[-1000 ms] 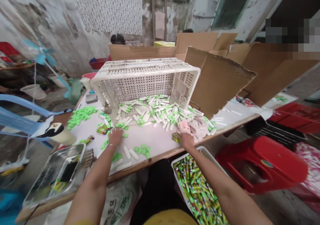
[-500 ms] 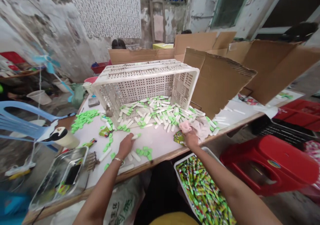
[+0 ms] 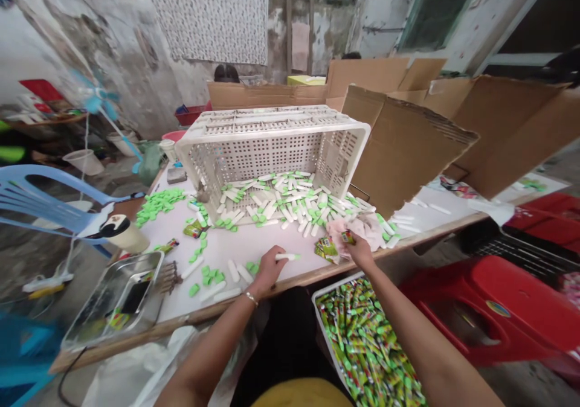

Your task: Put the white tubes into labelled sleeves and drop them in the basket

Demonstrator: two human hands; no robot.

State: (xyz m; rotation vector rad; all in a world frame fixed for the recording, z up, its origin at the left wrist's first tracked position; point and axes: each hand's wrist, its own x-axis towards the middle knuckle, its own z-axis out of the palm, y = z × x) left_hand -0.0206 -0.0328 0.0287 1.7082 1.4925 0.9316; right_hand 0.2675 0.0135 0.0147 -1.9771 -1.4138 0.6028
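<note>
Weathered, flaking wall (image 3: 122, 44) rises at the back, with a patterned cloth (image 3: 208, 17) hanging at 11 o'clock and cardboard sheets (image 3: 408, 147) standing at 1 o'clock; 12 o'clock is straight ahead of the person. Across the pale tabletop (image 3: 254, 239), a white crate (image 3: 274, 130) lies on its side at 12 o'clock, its open face toward the person, and a heap of green-capped tubes (image 3: 308, 205) spills out of it, pointing every which way.

Near the table's front edge, the left hand (image 3: 268, 269) pinches a capped white tube (image 3: 285, 256) by its plain end, thumb against fingers; how each finger lies, I cannot tell. That tube is nearly level, its long axis running from 9 to 3 o'clock, with the green cap aimed at 3, toward the right hand (image 3: 359, 250).

The right hand, between 2 and 3 o'clock from the left one, pinches a small printed wrapper (image 3: 348, 237) at its fingertips, in front of a pink cloth (image 3: 369, 230). Just beside it, at 9 o'clock, lies a stack of wrappers (image 3: 326, 249). Loose green caps (image 3: 211, 275) sit at 9 o'clock from the left hand, near bare tubes (image 3: 233, 270). Below the table edge, at 6 o'clock from the right hand, a tub (image 3: 322, 325) holds many wrapped tubes (image 3: 367, 340).
</note>
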